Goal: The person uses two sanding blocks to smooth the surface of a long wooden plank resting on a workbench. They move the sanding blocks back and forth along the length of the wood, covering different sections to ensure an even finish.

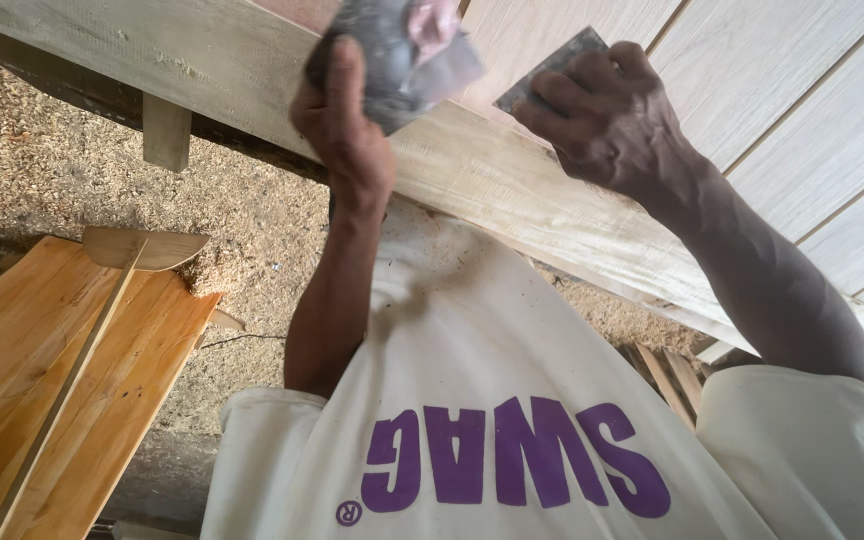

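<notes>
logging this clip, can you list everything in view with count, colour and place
pale unfinished wooden plank: one, cream, slanting across the top
grey crumpled sandpaper wad: one, grey, top centre, in the left hand
flat grey sandpaper sheet: one, grey, pressed on the plank under the right hand
orange varnished wooden boards: several, orange, lower left
sawdust-covered floor: tan, left and centre
white shirt: one, purple print, bottom
left hand: one, top centre
right hand: one, top right
</notes>
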